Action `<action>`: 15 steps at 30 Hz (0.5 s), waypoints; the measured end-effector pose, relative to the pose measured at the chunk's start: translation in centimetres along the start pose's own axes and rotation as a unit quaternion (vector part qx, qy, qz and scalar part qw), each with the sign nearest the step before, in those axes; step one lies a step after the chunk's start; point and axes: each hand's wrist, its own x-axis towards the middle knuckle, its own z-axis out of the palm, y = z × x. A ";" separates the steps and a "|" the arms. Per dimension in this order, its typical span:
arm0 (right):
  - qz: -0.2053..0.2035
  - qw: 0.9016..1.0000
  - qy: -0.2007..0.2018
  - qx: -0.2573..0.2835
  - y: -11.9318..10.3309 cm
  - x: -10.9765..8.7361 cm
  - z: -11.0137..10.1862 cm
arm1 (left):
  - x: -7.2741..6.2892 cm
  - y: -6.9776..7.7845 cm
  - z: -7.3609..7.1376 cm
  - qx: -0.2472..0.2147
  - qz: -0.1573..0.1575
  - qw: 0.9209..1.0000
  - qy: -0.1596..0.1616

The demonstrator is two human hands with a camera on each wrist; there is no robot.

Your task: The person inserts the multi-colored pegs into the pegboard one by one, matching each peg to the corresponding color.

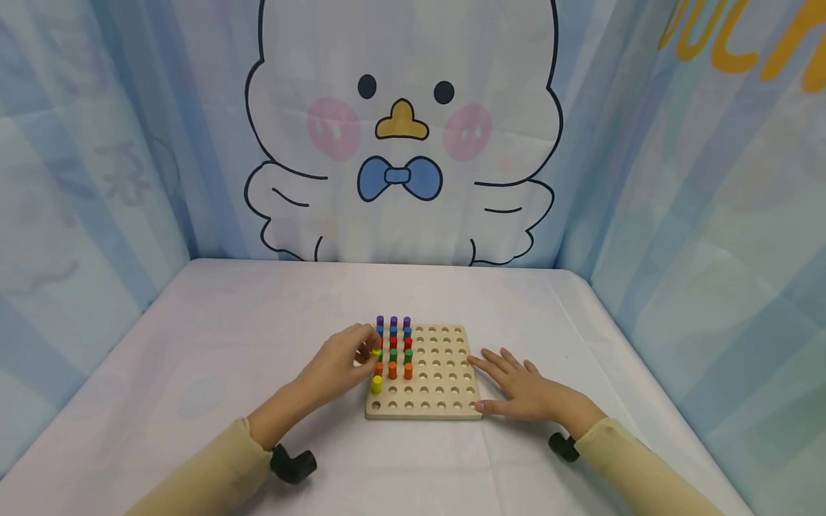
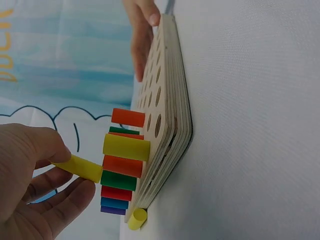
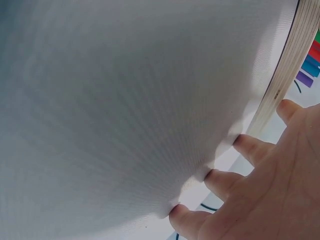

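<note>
My left hand (image 1: 340,363) is over the left side of a wooden pegboard (image 1: 426,414). Its thumb and fingers pinch a yellow peg (image 2: 82,168), tilted above the standing pegs. Purple, blue, red, green and orange pegs (image 1: 392,370) stand in rows on the board's left part, three showing in the orange row. One yellow peg (image 1: 377,385) stands in the row nearer me. My right hand (image 1: 525,390) lies at the board's right edge with fingers spread; the thumb touches the near right corner, and other fingertips press the cloth in the right wrist view.
Another yellow peg (image 2: 137,219) lies on the cloth beside the board in the left wrist view. A white cloth (image 1: 258,301) covers the table. Printed curtains (image 1: 400,229) close off the back and both sides. Black wrist devices (image 1: 293,464) show under the sleeves.
</note>
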 end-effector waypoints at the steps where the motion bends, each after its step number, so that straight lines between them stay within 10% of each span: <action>1: 0.000 1.000 0.001 0.000 0.0 0.0 0.0 | 0.0 0.0 0.0 -0.002 0.000 1.000 0.001; 15: -0.007 1.000 0.008 0.001 0.1 0.0 0.1 | -0.1 0.4 0.3 -0.014 0.046 0.999 -0.023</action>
